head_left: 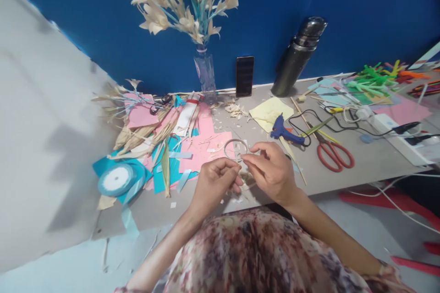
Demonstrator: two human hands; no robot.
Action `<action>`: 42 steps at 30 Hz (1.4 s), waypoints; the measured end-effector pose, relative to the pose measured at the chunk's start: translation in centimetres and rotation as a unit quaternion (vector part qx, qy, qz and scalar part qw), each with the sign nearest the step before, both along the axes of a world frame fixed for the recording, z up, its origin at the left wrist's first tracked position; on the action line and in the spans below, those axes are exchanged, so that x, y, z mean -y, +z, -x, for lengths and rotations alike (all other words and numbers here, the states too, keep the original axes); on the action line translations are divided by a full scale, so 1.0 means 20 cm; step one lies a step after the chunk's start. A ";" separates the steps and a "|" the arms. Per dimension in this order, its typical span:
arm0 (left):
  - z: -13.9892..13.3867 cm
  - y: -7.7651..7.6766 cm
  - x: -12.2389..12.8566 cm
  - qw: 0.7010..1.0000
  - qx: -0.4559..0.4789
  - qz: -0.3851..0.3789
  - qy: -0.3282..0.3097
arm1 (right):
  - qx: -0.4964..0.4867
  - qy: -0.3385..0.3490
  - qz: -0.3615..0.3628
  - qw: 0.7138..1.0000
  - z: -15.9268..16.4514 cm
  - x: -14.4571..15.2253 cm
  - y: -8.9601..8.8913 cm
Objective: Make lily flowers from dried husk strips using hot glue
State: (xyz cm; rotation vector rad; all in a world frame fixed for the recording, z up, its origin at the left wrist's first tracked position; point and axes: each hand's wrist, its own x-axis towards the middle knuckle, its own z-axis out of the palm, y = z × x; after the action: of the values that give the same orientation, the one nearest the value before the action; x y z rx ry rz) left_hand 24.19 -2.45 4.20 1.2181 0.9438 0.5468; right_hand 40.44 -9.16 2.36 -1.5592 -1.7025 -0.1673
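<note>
In the head view, a person in a patterned garment (254, 252) works at the near edge of a grey surface (323, 181). A thin pale ring (235, 140) is raised between the two hands, in the middle of the scene. The right hand (271, 169) pinches its near side with the fingertips. The left hand (218, 181) has thumb and forefinger drawn together just beside that spot; whether its grip has hold of the ring too, one cannot tell.

The tightest side is the left: pink paper (197, 155) lies just beyond the left hand, and a ribbon spool (117, 178) sits near the white wall (41, 100), its ribbon tail (129, 219) hanging over the near edge. On the right, a stretch of the surface shows between the right hand and the red-handled scissors (332, 146). A blue glue gun (285, 130) lies beyond that hand, partly on yellow paper (268, 112). A power strip (395, 137) reaches the far right end, its cables spilling past the edge.

Along the far edge, against the blue wall (268, 0), stand a clear bottle (206, 73) of pale flowers (178, 9), an upright phone (244, 76) and a dark flask (297, 59).
</note>
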 end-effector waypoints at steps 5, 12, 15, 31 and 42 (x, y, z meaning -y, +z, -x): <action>0.00 -0.01 0.01 0.995 -0.009 -0.096 0.029 | -0.114 0.025 0.009 0.993 0.03 0.02 -0.01; -0.01 -0.01 0.06 0.994 0.015 -0.093 0.059 | -0.239 0.055 0.058 0.968 0.08 0.08 0.01; 0.00 -0.02 0.06 0.995 0.016 -0.075 0.061 | -0.269 0.062 0.078 0.958 0.09 0.08 0.01; 0.03 -0.07 -0.09 0.999 0.032 -0.042 -0.009 | -0.282 0.104 0.063 0.952 0.05 -0.05 -0.04; 0.01 -0.07 -0.13 0.988 0.113 0.067 -0.080 | -0.351 0.123 0.086 0.924 0.04 -0.06 -0.05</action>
State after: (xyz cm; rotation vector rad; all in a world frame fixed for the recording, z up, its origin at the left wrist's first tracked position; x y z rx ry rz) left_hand 24.03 0.10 2.72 1.0755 0.6730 0.4744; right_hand 39.64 -7.89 1.27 -1.2833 -1.3242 0.6179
